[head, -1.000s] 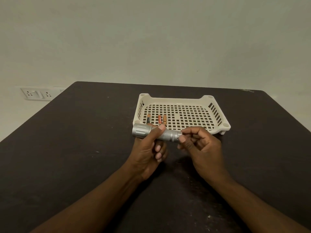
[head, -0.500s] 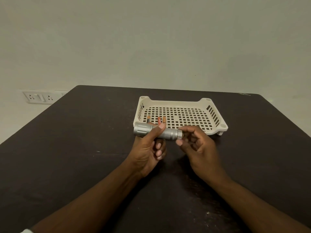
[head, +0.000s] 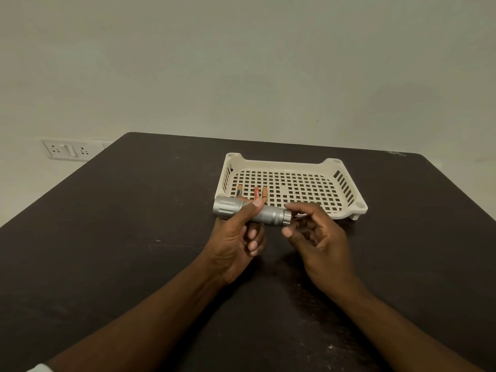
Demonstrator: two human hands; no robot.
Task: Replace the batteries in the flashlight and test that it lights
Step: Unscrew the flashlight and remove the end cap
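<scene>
I hold a silver flashlight [head: 269, 215] level above the dark table, its wide head pointing left. My left hand [head: 234, 238] wraps the barrel from below, thumb lying across the top. My right hand [head: 323, 244] is at the tail cap: the index fingertip rests on top of the cap and the thumb sits just under it. Three small batteries [head: 257, 193] with orange and red jackets lie side by side in the front left of the white perforated tray [head: 279, 164], right behind the flashlight. No light shows from the flashlight head.
The dark table [head: 112, 237] ends in a far edge just behind the tray and slanted left and right edges. A white wall socket plate [head: 67, 150] sits on the wall at the left.
The flashlight stays in my left hand at the same spot. My right thumb has dropped lower on the tail cap while the fingers stay on it. The view has tilted slightly.
</scene>
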